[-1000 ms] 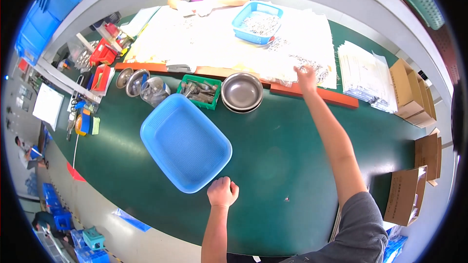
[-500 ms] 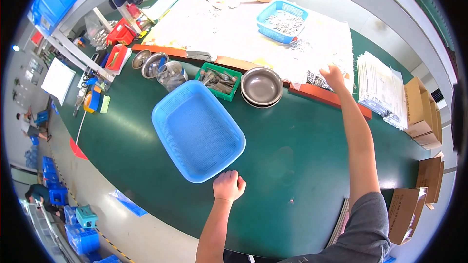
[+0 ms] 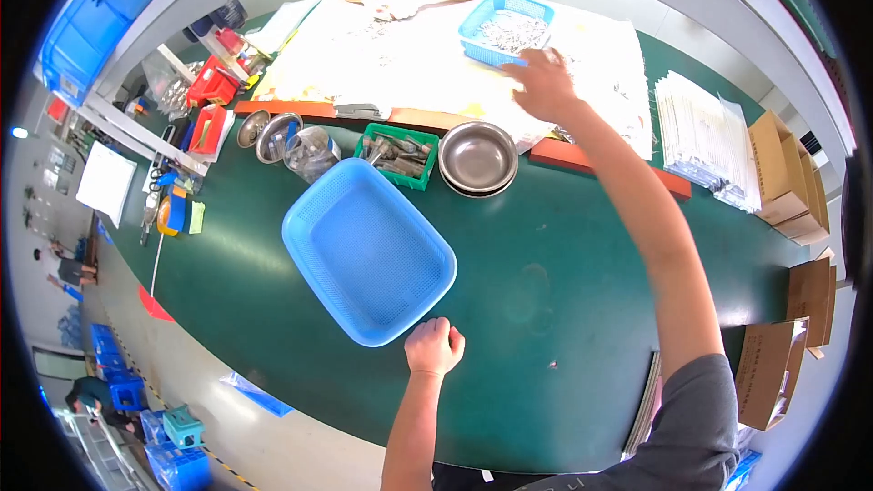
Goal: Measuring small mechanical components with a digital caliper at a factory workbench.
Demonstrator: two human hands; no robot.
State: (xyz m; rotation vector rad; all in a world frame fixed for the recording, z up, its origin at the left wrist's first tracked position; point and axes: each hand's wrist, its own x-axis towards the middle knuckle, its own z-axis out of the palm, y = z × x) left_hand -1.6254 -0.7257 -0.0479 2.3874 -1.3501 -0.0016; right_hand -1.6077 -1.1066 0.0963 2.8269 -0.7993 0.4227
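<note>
My left hand (image 3: 435, 345) rests on the green table as a closed fist, with nothing showing in it, just below the near corner of an empty blue plastic basket (image 3: 368, 250). My right arm reaches far across the table. At its end my right hand (image 3: 546, 86), slightly blurred, hovers over the white sheet (image 3: 409, 73) with fingers apart. Its fingertips come near the front edge of a smaller blue basket (image 3: 491, 53) that holds many small metal pieces (image 3: 516, 32). Nothing shows in the right hand.
A co-worker's gloved hands (image 3: 386, 5) work across the table. Stacked metal bowls (image 3: 478, 159), a green crate of metal tools (image 3: 400, 156) and a clear jar (image 3: 312, 153) stand beyond the large basket. White stacks (image 3: 705, 136) and cardboard boxes (image 3: 773, 373) line the right.
My right hand has moved left and away from me, from the metal pieces at the sheet's right edge toward the smaller blue basket, and its fingers have spread. My left fist stays put.
</note>
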